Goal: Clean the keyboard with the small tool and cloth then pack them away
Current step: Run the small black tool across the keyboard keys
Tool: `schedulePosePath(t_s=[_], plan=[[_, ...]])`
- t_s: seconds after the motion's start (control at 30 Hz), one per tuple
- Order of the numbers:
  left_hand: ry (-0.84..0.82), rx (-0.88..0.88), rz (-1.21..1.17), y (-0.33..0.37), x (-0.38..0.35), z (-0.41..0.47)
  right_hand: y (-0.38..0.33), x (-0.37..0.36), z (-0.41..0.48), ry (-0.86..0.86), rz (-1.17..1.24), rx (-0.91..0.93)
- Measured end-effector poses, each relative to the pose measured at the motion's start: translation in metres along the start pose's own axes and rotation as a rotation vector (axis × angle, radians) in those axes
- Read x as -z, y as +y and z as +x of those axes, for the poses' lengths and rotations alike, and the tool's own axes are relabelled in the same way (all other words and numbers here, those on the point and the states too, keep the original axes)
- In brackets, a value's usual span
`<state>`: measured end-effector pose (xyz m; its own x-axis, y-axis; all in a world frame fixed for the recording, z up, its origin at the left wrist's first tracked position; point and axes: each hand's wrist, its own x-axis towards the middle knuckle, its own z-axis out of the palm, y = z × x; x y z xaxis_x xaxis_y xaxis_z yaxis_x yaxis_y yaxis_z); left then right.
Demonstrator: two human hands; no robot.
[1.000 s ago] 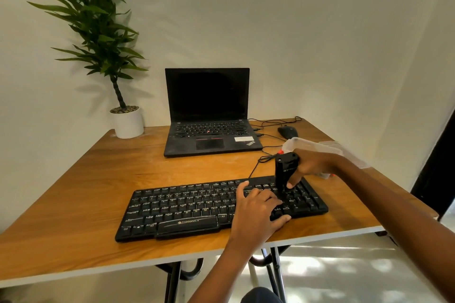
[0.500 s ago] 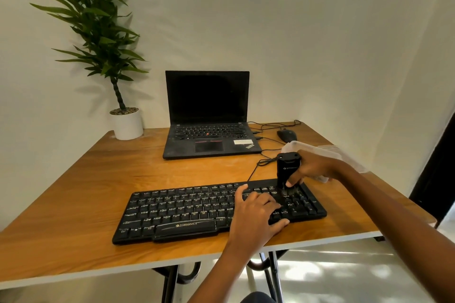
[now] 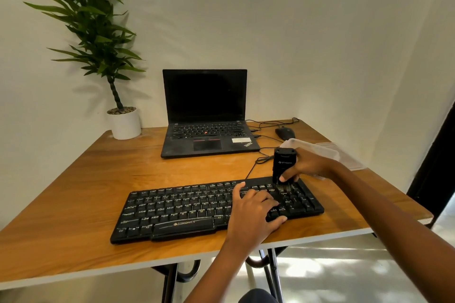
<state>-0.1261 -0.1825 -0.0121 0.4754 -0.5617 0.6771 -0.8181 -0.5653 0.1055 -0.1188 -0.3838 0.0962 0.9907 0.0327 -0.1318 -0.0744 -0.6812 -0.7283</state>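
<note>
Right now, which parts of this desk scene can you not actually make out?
All from the head view:
- Some keys on the keyboard, right part: covered by the left hand.
- Inside of the clear box: hidden behind the right hand and wrist; I see no cloth anywhere.
- White print on the small tool: too small to read.
- The sticker on the laptop: too small to read.

Head view looks forward and down (near) over the table [image 3: 73,204]; single view.

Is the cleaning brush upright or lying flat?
Upright: the right hand holds the brush vertical, bristles down on the keyboard, near its right end.
</note>
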Motion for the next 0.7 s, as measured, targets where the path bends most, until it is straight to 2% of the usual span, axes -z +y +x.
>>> schedulePosePath(t_s=[0.27, 0.37, 0.53, 0.7], plan=[[-0.008, 0.008, -0.005, 0.001, 0.000, 0.000, -0.005, 0.002, 0.011, -0.027, -0.024, -0.002], [-0.013, 0.005, 0.000, 0.000, -0.001, 0.000, -0.002, -0.002, 0.009, 0.023, 0.019, -0.013], [-0.013, 0.003, -0.001, 0.001, 0.001, 0.000, -0.012, 0.014, -0.005, -0.180, -0.100, -0.076], [-0.015, 0.003, -0.002, 0.000, 0.000, -0.001, -0.025, 0.006, -0.005, -0.218, -0.209, -0.046]])
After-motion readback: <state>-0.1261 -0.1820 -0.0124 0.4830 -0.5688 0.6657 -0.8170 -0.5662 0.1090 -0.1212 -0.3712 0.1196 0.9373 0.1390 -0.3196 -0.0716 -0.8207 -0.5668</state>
